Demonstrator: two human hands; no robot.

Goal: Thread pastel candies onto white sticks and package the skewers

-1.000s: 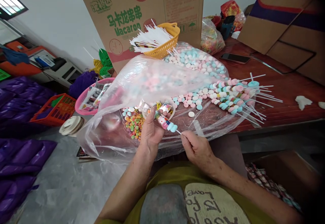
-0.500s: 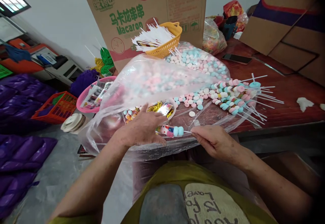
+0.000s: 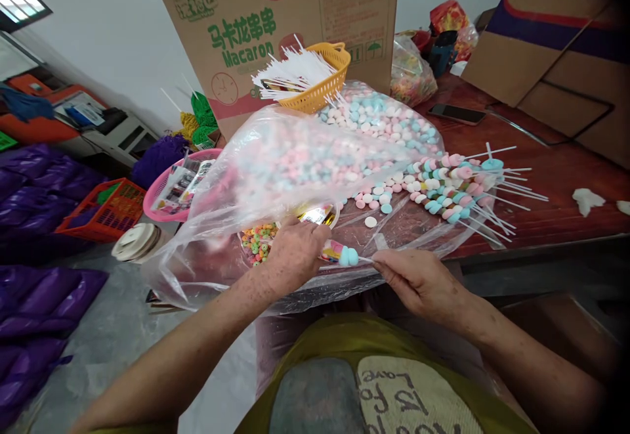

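My right hand (image 3: pixel 413 280) pinches the bare white stick of a candy skewer (image 3: pixel 349 257), which has pale blue candies at its lower end. The rest of it sits in a colourful printed wrapper (image 3: pixel 332 250). Closed around the wrapped part is my left hand (image 3: pixel 299 251), which hides the skewer's upper end. Just beyond that hand is a shallow round dish (image 3: pixel 336 216) with shiny gold strips. Colourful ring-shaped pieces (image 3: pixel 256 242) lie left of my left hand. A loose white candy (image 3: pixel 370 222) rests beyond the skewer.
A clear plastic bag (image 3: pixel 216 224) holds many pastel candies (image 3: pixel 377 115) across the table. Finished-looking skewers (image 3: pixel 443 188) are piled at right. Behind are a yellow basket (image 3: pixel 315 96) of white sticks, a cardboard box (image 3: pixel 197 46) and a phone (image 3: pixel 457 114). A pink basket (image 3: pixel 162 214) stands at left.
My left hand, with fingers spread over the wrapper before, has closed around the wrapped skewer. My right hand keeps its pinch on the stick.
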